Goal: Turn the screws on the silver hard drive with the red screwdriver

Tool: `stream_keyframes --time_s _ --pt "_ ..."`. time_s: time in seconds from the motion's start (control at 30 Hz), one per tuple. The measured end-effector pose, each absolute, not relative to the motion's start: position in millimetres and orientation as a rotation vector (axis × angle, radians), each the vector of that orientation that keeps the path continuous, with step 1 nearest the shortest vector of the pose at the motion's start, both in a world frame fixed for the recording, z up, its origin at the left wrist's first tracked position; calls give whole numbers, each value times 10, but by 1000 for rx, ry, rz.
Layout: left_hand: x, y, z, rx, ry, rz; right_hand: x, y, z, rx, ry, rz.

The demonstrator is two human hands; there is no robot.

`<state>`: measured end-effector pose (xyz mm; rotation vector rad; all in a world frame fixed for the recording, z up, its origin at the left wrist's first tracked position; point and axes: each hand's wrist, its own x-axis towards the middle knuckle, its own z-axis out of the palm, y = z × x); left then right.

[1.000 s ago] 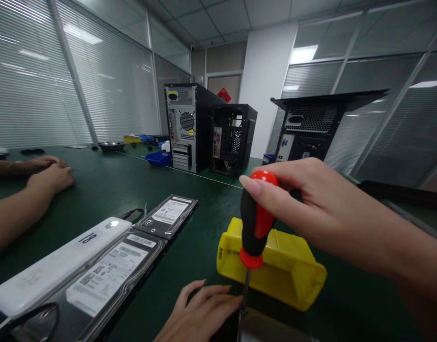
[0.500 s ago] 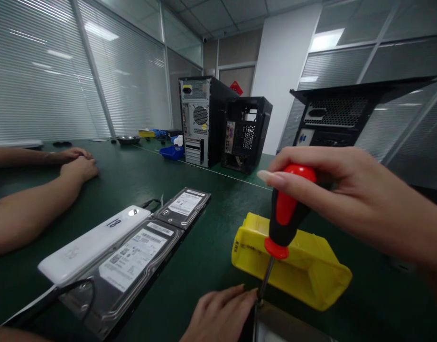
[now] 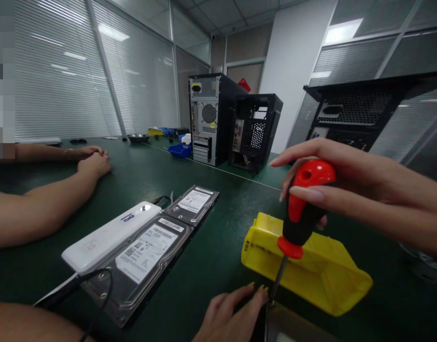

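My right hand (image 3: 360,190) grips the red and black handle of a screwdriver (image 3: 302,209), which stands nearly upright with its tip down at the bottom edge of the view. My left hand (image 3: 232,313) rests flat beside the shaft, its fingertips touching a metal part (image 3: 292,327) that is mostly cut off by the frame. A yellow plastic bin (image 3: 311,266) lies on its side just behind the screwdriver.
Two hard drives (image 3: 147,256) (image 3: 194,203) and a white device marked 18 (image 3: 111,235) lie on the green table (image 3: 190,175), with a black cable (image 3: 93,289). Another person's forearms and hands (image 3: 92,164) rest at left. Computer cases (image 3: 211,118) (image 3: 255,130) (image 3: 360,118) stand behind.
The view has shifted, so everything sits further right and lower. My right hand's fingers have turned around the screwdriver handle, and the shaft leans a little more. My left hand stays by the tip.
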<state>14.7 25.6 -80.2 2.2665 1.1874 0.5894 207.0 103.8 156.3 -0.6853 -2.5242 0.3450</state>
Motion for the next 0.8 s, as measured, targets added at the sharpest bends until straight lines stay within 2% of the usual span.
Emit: stream_keyframes --time_s 0.37,0.7,0.8 --pt "121 275 -754 2252 1147 544 2033 968 1630 -779 -2536 10" --pt "129 282 -873 2310 1178 581 2181 941 1676 -830 -2543 319" --pt "130 280 -906 2319 1195 589 2207 963 1657 -849 -2531 319"
